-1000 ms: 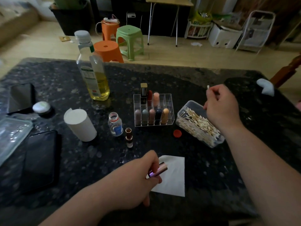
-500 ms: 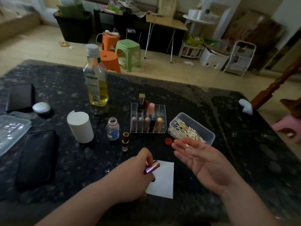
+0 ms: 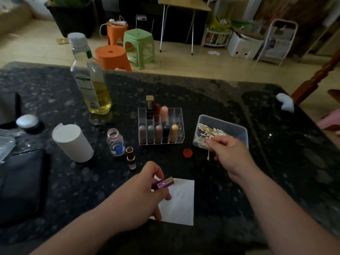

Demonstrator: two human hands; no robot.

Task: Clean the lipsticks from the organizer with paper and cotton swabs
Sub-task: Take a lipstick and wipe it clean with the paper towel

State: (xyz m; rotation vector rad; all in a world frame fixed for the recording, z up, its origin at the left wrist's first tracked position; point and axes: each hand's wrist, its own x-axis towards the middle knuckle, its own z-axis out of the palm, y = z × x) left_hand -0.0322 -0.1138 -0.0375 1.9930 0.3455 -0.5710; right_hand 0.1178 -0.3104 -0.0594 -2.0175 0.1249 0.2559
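One green stool (image 3: 139, 45) beyond dark speckled table (image 3: 220, 111); left fingers (image 3: 156, 168) round lipstick (image 3: 164, 182), right fingers (image 3: 215, 143) round cotton swab (image 3: 208, 154)

Right hand (image 3: 230, 153), open palm-up a moment ago, now pinching a cotton swab (image 3: 209, 154).

one clear organizer (image 3: 178, 118) holding eight lipsticks (image 3: 158, 134), five in the front row and three behind. one open lipstick (image 3: 131, 160) stands on the table (image 3: 220, 100); one purple tube (image 3: 163, 183) is above the one paper square (image 3: 181, 205). one box (image 3: 237, 130) of cotton swabs (image 3: 209, 132), too many to count, one single swab (image 3: 208, 155) outside it. one paper roll (image 3: 73, 142), two bottles (image 3: 92, 85), one red cap (image 3: 187, 153), three stools (image 3: 139, 45).
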